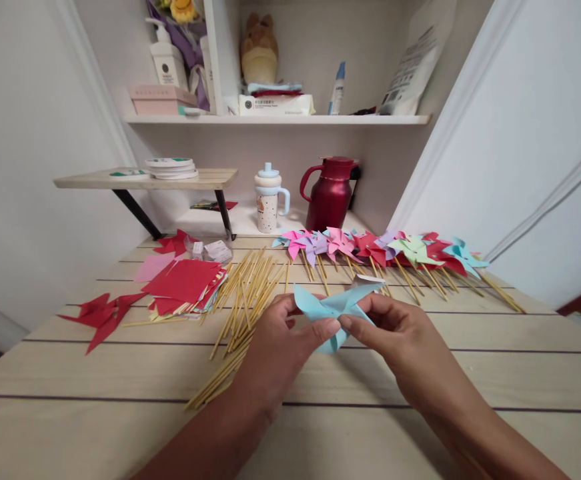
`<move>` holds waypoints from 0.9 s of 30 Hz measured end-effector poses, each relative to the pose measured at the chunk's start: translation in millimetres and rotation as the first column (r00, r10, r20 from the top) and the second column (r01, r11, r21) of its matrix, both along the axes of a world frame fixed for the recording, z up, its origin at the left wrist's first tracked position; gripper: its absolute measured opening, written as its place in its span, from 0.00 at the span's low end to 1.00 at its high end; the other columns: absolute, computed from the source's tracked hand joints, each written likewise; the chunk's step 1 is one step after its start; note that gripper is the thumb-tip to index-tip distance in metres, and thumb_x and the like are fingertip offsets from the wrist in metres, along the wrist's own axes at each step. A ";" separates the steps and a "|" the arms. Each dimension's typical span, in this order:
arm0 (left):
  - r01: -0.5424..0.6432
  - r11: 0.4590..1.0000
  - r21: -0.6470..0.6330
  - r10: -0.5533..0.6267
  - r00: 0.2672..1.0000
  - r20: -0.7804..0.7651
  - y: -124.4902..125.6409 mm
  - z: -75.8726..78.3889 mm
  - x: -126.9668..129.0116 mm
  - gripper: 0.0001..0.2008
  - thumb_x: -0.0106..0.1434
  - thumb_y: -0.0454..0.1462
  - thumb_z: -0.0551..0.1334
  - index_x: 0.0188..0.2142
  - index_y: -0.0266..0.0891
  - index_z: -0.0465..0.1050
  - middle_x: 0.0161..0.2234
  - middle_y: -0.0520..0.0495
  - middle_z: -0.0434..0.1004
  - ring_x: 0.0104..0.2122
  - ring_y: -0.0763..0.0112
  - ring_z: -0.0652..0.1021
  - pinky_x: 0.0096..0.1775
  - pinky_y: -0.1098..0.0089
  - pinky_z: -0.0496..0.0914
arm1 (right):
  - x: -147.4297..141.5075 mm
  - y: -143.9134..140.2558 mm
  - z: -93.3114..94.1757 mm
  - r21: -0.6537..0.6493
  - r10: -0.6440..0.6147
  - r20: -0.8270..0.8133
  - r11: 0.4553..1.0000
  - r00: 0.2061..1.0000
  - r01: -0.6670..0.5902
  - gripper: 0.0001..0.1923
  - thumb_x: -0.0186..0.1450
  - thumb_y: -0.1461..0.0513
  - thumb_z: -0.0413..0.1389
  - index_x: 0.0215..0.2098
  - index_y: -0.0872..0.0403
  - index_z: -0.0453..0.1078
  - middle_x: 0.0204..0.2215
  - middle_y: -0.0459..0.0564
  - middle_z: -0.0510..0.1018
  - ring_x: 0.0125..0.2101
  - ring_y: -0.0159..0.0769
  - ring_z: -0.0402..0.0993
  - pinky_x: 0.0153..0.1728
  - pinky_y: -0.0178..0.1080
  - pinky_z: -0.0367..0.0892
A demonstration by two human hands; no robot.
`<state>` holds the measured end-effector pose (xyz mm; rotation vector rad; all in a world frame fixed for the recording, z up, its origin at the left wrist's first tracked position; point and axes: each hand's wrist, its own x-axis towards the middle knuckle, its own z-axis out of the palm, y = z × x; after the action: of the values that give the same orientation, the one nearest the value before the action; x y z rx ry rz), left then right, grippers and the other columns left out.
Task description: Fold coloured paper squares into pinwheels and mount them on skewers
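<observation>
A light blue folded paper pinwheel (331,305) is held just above the wooden table (420,373) between both hands. My left hand (280,343) pinches its left and lower part with thumb and fingers. My right hand (393,327) grips its right side, thumb meeting the paper's centre. A loose pile of thin wooden sticks (243,300) lies just left of my left hand. A row of finished pinwheels on sticks (380,250), in pink, purple, red, green and blue, lies behind the hands.
A stack of red paper squares (183,283) and red folded pieces (101,313) lie at the left. At the back stand a red jug (329,193), a lidded cup (268,198), a small raised shelf (145,179) and a wall shelf with bottles.
</observation>
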<state>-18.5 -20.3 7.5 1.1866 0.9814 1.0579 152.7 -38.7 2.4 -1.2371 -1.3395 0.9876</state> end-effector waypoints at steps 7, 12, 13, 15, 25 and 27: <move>-0.040 0.999 -0.014 0.040 0.999 0.019 1.7 -7.4 2.1 0.19 0.46 0.40 0.74 0.39 0.40 0.81 0.40 0.39 0.83 0.42 0.51 0.80 0.45 0.57 0.72 | -1.0 -1.0 0.7 -0.030 0.028 -0.078 0.999 0.997 -0.031 0.11 0.59 0.54 0.64 0.26 0.53 0.72 0.26 0.45 0.75 0.29 0.33 0.68 0.31 0.35 0.62; -0.008 0.998 -0.063 0.013 0.997 0.074 0.6 -0.8 0.6 0.18 0.49 0.41 0.73 0.39 0.37 0.81 0.41 0.38 0.83 0.40 0.54 0.80 0.44 0.60 0.72 | -3.8 -2.7 4.4 -0.023 0.000 -0.080 1.000 0.997 -0.002 0.11 0.58 0.54 0.64 0.26 0.53 0.72 0.24 0.44 0.74 0.28 0.33 0.67 0.30 0.35 0.63; 0.006 0.997 -0.076 0.001 0.996 0.090 -0.2 0.8 0.8 0.18 0.49 0.41 0.73 0.39 0.37 0.81 0.41 0.38 0.83 0.39 0.56 0.81 0.43 0.61 0.72 | -4.1 -2.9 4.8 -0.027 0.003 -0.074 1.000 0.997 -0.005 0.11 0.58 0.54 0.64 0.26 0.53 0.72 0.24 0.44 0.74 0.28 0.33 0.67 0.30 0.35 0.63; 0.030 0.995 -0.094 -0.019 0.993 0.114 -1.6 2.9 1.6 0.17 0.51 0.40 0.72 0.39 0.36 0.81 0.40 0.39 0.84 0.38 0.60 0.81 0.42 0.64 0.72 | -4.5 -3.0 4.9 -0.032 0.008 -0.064 0.999 0.998 -0.010 0.11 0.58 0.54 0.64 0.26 0.53 0.72 0.24 0.44 0.74 0.28 0.33 0.67 0.30 0.35 0.63; 0.011 0.999 -0.035 -0.009 0.997 0.074 -0.9 -1.3 4.0 0.13 0.51 0.39 0.72 0.37 0.37 0.82 0.38 0.41 0.84 0.37 0.61 0.81 0.41 0.65 0.74 | -4.5 -3.2 2.8 -0.033 0.006 -0.045 0.999 0.999 -0.008 0.11 0.59 0.54 0.64 0.27 0.53 0.73 0.25 0.45 0.75 0.28 0.33 0.68 0.31 0.36 0.63; -0.017 1.000 0.003 0.017 1.000 0.020 -0.9 -2.1 3.6 0.11 0.52 0.40 0.71 0.35 0.38 0.82 0.39 0.42 0.84 0.38 0.60 0.81 0.41 0.64 0.74 | -4.3 -3.1 1.9 -0.026 0.009 -0.046 1.000 0.999 -0.011 0.11 0.59 0.54 0.64 0.27 0.53 0.73 0.25 0.45 0.74 0.28 0.33 0.67 0.31 0.36 0.63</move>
<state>-14.9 -21.3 5.5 1.1701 0.9763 1.0831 148.4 -41.8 4.3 -1.2218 -1.3021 1.0376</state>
